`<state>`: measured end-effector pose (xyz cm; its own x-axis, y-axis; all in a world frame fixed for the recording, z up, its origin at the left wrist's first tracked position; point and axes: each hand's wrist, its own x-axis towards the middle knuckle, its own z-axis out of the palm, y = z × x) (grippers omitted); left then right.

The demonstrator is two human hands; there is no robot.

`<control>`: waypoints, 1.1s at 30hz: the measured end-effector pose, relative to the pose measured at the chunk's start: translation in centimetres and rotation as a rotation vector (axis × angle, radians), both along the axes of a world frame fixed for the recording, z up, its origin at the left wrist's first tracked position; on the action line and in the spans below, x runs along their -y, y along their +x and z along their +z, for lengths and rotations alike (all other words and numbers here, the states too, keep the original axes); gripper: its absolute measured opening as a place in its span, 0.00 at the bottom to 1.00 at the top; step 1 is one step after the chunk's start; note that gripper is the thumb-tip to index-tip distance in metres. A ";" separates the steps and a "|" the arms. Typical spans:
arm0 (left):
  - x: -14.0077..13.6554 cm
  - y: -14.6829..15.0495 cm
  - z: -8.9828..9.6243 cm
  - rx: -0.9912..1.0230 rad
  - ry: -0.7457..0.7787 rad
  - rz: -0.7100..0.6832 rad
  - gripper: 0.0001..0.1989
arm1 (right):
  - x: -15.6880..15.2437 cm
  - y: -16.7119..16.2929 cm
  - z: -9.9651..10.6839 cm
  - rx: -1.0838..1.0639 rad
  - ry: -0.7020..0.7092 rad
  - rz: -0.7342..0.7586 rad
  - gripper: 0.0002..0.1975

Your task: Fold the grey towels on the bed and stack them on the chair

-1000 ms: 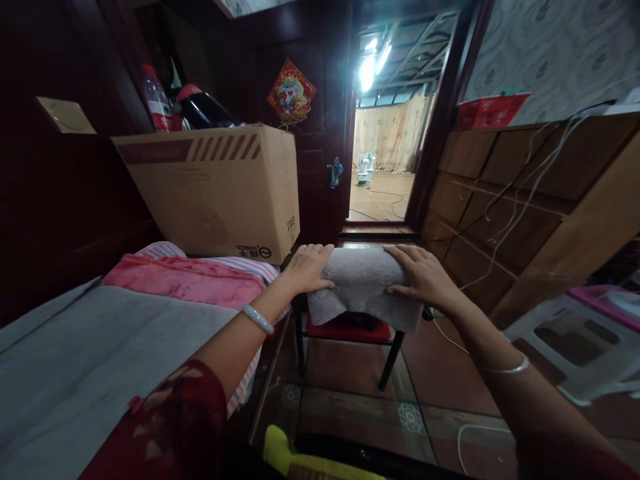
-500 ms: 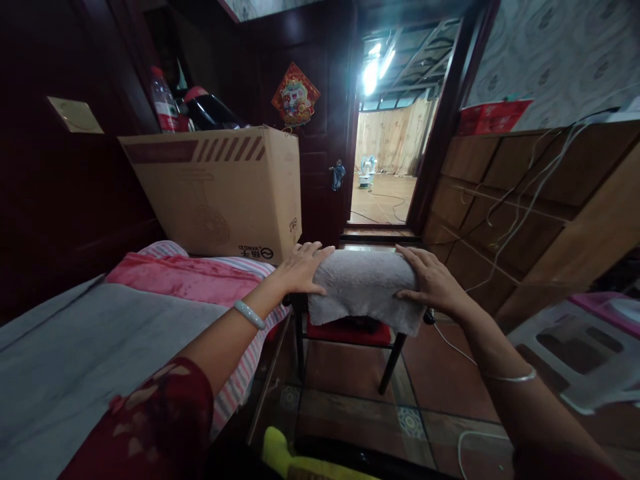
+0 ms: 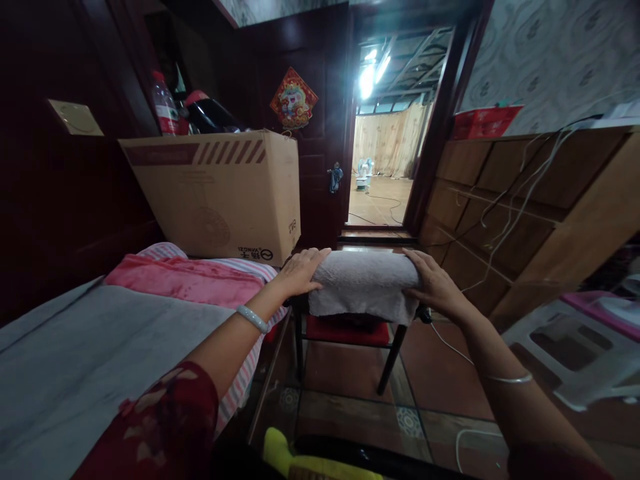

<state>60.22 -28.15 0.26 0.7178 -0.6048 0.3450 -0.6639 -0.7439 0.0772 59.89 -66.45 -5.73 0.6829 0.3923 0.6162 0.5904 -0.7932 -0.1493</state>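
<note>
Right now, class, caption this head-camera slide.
Left hand and right hand on opposite ends of a grey cloth; red seat below.

One camera, worn on the person's head, facing forward and tilted down.
From the wearer's eye level it looks along both arms: the left hand (image 3: 300, 273) and right hand (image 3: 437, 287) sit at mid-range, a little below centre, at either end of the grey plush cloth (image 3: 367, 280). Past them it faces the open doorway (image 3: 393, 140), with the electric fan (image 3: 365, 172) small and far off. Grey bedding (image 3: 125, 353) fills the near left; the wooden cabinet (image 3: 575, 200) flanks the right (a wide view, I'd say).
</note>
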 end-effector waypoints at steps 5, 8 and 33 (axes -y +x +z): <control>-0.5 -1.2 -0.3 -0.051 -0.022 0.079 0.53 | 0.5 -0.6 -0.3 0.019 -0.059 -0.078 0.47; -1.0 -2.0 -0.7 -0.044 -0.067 0.075 0.52 | 0.1 -1.2 -0.1 0.036 -0.099 -0.146 0.47; -24.8 -39.0 -10.0 -0.240 -0.005 1.071 0.33 | -31.9 -18.0 -8.8 -0.451 0.091 0.924 0.18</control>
<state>21.23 -3.31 -9.74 0.9191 0.3730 0.1268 0.3587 -0.9254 0.1225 41.89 -34.58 -14.57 0.3137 0.8459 0.4314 0.8381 -0.0331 -0.5446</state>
